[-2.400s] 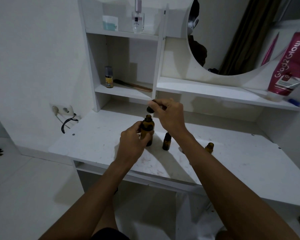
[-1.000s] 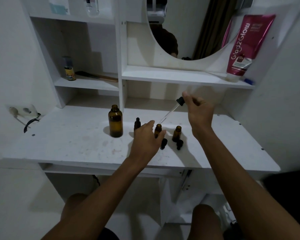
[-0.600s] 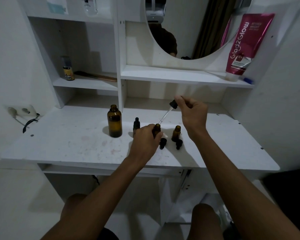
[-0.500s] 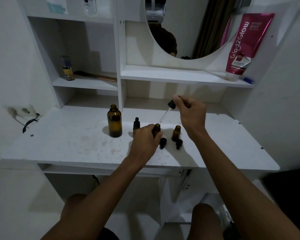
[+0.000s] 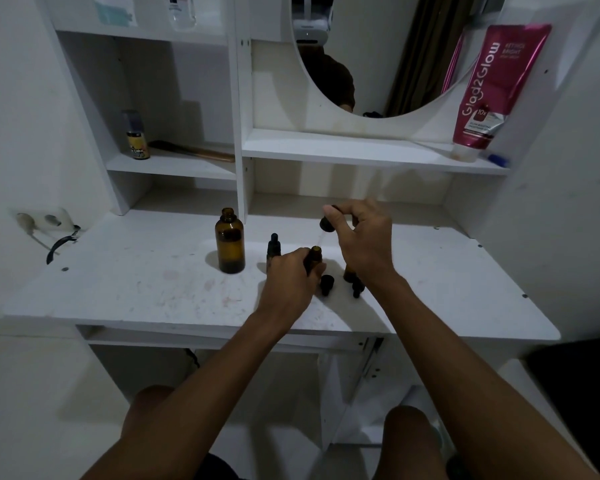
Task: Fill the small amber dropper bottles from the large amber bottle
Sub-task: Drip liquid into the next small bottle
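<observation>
The large amber bottle (image 5: pixel 230 242) stands uncapped on the white desk (image 5: pixel 136 285), left of my hands. My left hand (image 5: pixel 291 278) grips a small open amber dropper bottle (image 5: pixel 315 257) standing on the desk. My right hand (image 5: pixel 364 240) pinches a dropper (image 5: pixel 327 224) by its black bulb, with the glass tube pointing down into that small bottle's mouth. A capped small dropper bottle (image 5: pixel 274 247) stands just behind my left hand. Another small amber bottle (image 5: pixel 349 273) is mostly hidden by my right wrist. Two loose black dropper caps (image 5: pixel 327 284) (image 5: pixel 357 289) lie in front.
A shelf unit rises behind the desk with a round mirror (image 5: pixel 371 53), a pink tube (image 5: pixel 489 91) on the right shelf and a small spray can (image 5: pixel 136 140) on the left shelf. A wall socket (image 5: pixel 42 221) with a black cable sits at far left.
My right hand has lowered and brought the dropper more upright, moving its tube down into the small bottle's mouth. My left hand keeps its grip on that bottle.
</observation>
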